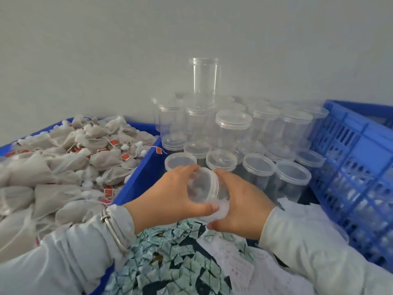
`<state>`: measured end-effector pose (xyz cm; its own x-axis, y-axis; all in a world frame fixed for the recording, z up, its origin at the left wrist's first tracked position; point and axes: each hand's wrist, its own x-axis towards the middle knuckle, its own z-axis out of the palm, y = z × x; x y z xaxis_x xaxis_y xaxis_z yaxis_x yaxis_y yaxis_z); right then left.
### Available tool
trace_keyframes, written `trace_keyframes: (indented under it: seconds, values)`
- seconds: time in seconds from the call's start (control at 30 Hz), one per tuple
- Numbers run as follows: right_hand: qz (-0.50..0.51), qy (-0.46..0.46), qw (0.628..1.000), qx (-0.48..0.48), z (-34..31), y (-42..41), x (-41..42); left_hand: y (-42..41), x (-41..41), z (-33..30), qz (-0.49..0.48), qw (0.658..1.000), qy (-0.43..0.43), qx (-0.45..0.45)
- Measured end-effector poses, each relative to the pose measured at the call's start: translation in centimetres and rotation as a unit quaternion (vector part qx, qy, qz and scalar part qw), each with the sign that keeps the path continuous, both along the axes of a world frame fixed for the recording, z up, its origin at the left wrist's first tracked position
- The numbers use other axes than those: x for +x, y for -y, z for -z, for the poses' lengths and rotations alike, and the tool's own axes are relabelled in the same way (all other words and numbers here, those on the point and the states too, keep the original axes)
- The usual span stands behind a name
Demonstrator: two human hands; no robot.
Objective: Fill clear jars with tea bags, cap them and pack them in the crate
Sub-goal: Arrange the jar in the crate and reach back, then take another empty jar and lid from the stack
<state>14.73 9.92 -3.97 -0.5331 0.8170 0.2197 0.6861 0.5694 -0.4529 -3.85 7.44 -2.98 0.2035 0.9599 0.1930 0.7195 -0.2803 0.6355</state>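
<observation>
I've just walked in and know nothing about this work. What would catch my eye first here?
Probably the two hands at the centre: the left hand grips the lid end of a clear jar lying on its side, and the right hand holds its body. Behind them stands a stack of clear jars. At left, a blue bin is heaped with tea bags.

One head-worn view — wide-angle, looking forward and down, close over both hands (212, 201), with the wall (106, 50) behind. No second view shares anything.
</observation>
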Motion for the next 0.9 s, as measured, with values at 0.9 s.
trace_keyframes:
  seconds: [0.9]
  values:
    - [0.282, -0.316, 0.901, 0.096, 11.3, 2.8, -0.4, -0.7, -3.8, 1.6, -0.17, 0.798, 0.437, -0.379]
